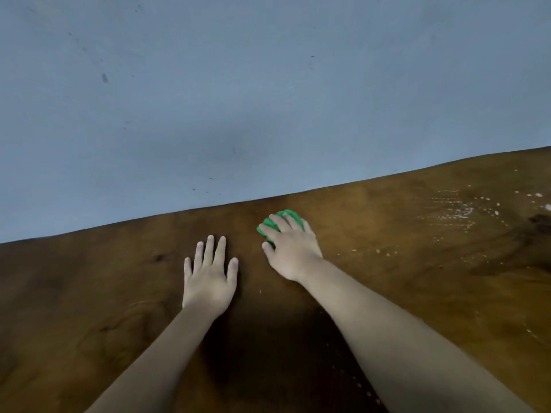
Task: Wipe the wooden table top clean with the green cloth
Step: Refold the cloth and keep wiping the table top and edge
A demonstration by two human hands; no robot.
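A dark brown wooden table top (pixel 119 293) fills the lower half of the view. My right hand (pixel 290 248) lies over a bunched green cloth (pixel 269 223) near the table's far edge, fingers curled around it and pressing it onto the wood; most of the cloth is hidden under the hand. Flat on the table just left of it rests my left hand (pixel 208 278), fingers straight and holding nothing. White powdery streaks and specks (pixel 456 210) mark the wood at the far right.
A blue-grey wall (pixel 238 99) rises directly behind the table's far edge. A few pale specks (pixel 384 251) dot the wood to the right of my right hand. A dark knot (pixel 539 220) shows in the wood at the right edge.
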